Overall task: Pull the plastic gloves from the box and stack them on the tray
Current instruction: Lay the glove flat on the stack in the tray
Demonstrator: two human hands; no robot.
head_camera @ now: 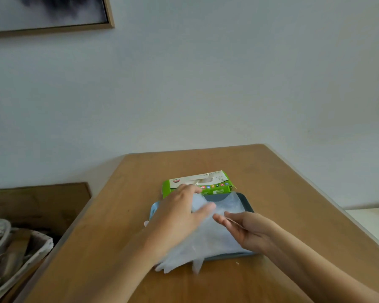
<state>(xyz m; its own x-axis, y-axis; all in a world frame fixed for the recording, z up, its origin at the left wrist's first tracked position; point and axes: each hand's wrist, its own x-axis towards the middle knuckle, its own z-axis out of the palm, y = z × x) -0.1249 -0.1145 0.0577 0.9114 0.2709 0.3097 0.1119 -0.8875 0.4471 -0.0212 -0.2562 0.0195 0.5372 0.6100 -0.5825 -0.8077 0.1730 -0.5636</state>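
- The wooden surface (271,193) stretches under both forearms and beyond the fingertips to the wall.
- A lined basket (20,254) of odds and ends sits off the surface, well to the left of the left hand.
- A dark tray (246,203) lies flat beneath both hands, its far rim just beyond the fingertips.
- A pile of thin clear gloves (214,239) is spread across the tray under and between the hands. Their finger ends hang over the near rim onto the surface, below the left wrist.
- The left hand (179,217) is palm down on the pile, fingers spread and relaxed, gripping nothing that I can see.
- The right hand (245,228) stands on its edge against the pile, fingers straight and together, holding nothing.
- The green box (197,185) lies just past the left fingertips, against the tray's far rim.
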